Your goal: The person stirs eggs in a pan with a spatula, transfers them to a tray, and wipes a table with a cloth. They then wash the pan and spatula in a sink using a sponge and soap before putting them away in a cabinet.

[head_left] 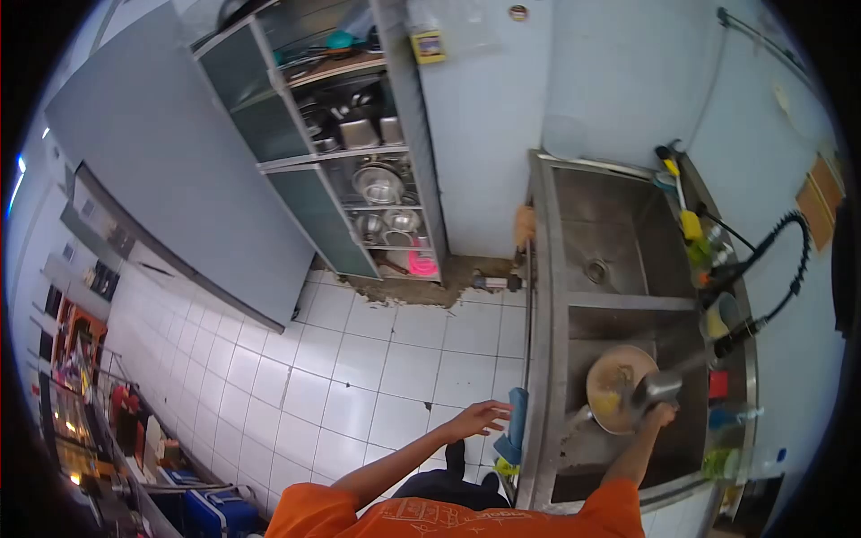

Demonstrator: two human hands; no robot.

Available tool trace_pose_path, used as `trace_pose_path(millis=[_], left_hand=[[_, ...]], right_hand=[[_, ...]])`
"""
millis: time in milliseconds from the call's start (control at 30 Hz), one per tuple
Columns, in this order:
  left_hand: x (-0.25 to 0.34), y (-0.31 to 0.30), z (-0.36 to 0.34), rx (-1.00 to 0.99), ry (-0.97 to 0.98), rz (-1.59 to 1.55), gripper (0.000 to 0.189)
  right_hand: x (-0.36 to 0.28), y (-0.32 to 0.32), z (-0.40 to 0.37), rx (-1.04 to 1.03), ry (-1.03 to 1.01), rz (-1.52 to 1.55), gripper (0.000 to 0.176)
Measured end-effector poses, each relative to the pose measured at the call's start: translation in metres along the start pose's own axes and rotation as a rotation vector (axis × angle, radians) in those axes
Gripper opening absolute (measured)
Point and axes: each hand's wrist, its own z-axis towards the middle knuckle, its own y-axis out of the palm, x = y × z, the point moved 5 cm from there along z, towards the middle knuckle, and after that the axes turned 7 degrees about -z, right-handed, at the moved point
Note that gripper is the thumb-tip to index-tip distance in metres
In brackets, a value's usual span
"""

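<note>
Over the near basin of the steel sink (pixel 551 359), my right hand (pixel 662 415) is closed on a small metal pot (pixel 661 386), which is smeared by motion. The pot overlaps the edge of a wide round pan (pixel 603 386) lying in the basin, with brownish liquid and a yellow patch inside. My left hand (pixel 478 419) is held out left of the sink, fingers spread and holding nothing. Close to its fingertips, a blue cloth (pixel 515 420) hangs over the sink's front edge.
A black spring-hose faucet (pixel 794 269) arches at the right over the sink. The far basin (pixel 596 224) has a drain. Brushes (pixel 679 193) and bottles line the back ledge. An open cabinet (pixel 381 184) holds metal pots and bowls. White floor tiles (pixel 386 359) lie to the left.
</note>
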Motion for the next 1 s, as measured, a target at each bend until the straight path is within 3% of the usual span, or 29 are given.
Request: trace_pose_path(millis=[33,100,200,233,300,333,367,400,433,500,567,600,633,667,733,767,800,833,867,900,933,967,1000], left_hand=[[-0.001,-0.015,-0.012,0.017,0.01,-0.009,0.038],[0.0,-0.045,-0.025,0.108,-0.061,0.011,0.038],[0.032,-0.062,-0.019,0.119,-0.01,0.038,0.037],[0.041,-0.063,-0.012,0.101,0.033,0.072,0.037],[0.049,-0.062,0.021,-0.053,0.225,0.075,0.035],[0.055,-0.061,0.04,-0.164,0.381,0.113,0.035],[0.086,-0.047,0.039,-0.113,0.222,0.181,0.037],[0.077,-0.048,0.075,-0.278,0.388,0.188,0.045],[0.097,-0.038,0.087,-0.29,0.422,0.199,0.053],[0.131,-0.01,0.095,-0.302,0.45,0.206,0.062],[0.183,-0.007,0.101,-0.191,0.735,0.083,0.079],[0.208,-0.016,0.104,-0.195,0.738,0.092,0.079],[0.236,-0.032,0.101,-0.075,0.913,0.012,0.079],[0.256,-0.049,0.097,0.049,1.088,-0.069,0.079],[0.26,-0.123,0.126,0.092,1.075,0.11,0.068],[0.278,-0.157,0.114,0.358,1.18,0.083,0.053],[0.29,-0.202,0.105,0.597,1.21,0.063,0.048],[0.301,-0.25,0.096,0.891,1.177,0.172,0.053],[0.34,-0.263,0.053,0.997,1.108,-0.031,0.062],[0.36,-0.314,0.054,0.895,1.223,-0.141,0.075],[0.389,-0.345,0.026,1.324,1.313,0.028,0.086],[0.426,-0.374,0.002,1.491,1.304,0.218,0.094],[0.461,-0.393,-0.018,1.503,1.175,0.294,0.094]], right_hand=[[-0.003,-0.045,-0.04,0.08,0.377,0.29,0.044],[-0.005,-0.044,-0.043,-0.052,-0.046,0.168,0.054],[0.03,-0.045,-0.041,0.007,0.017,0.372,0.053],[-0.004,-0.106,-0.079,0.161,0.15,0.166,0.054],[-0.054,-0.163,-0.106,-0.023,-0.033,-0.279,0.052],[-0.064,-0.179,-0.117,-0.022,-0.021,-0.265,0.052],[-0.077,-0.192,-0.124,0.02,0.006,-0.187,0.046],[-0.095,-0.2,-0.133,0.064,0.029,-0.109,0.041],[-0.12,-0.203,-0.149,0.069,0.032,-0.093,0.041],[-0.192,-0.23,-0.2,0.364,-0.422,0.169,0.026],[-0.265,-0.229,-0.238,0.562,-0.782,0.362,0.014],[-0.305,-0.221,-0.253,0.475,-0.816,0.526,0.014],[-0.345,-0.21,-0.269,0.378,-0.85,0.682,0.014],[-0.391,-0.204,-0.285,0.404,-0.976,0.764,0.029],[-0.488,-0.202,-0.336,0.142,-1.053,1.093,0.028],[-0.535,-0.195,-0.362,0.107,-1.16,1.153,0.03],[-0.58,-0.209,-0.394,-0.008,-1.123,1.082,0.037],[-0.614,-0.213,-0.422,-0.287,-1.025,1.132,0.042],[-0.64,-0.232,-0.452,-0.224,-1.169,1.194,0.043],[-0.659,-0.248,-0.469,-0.152,-1.311,1.255,0.045],[-0.664,-0.252,-0.468,-0.134,-1.295,1.257,0.045],[-0.666,-0.253,-0.479,-0.126,-1.435,1.12,0.046],[-0.666,-0.248,-0.489,-0.122,-1.568,0.971,0.047]])
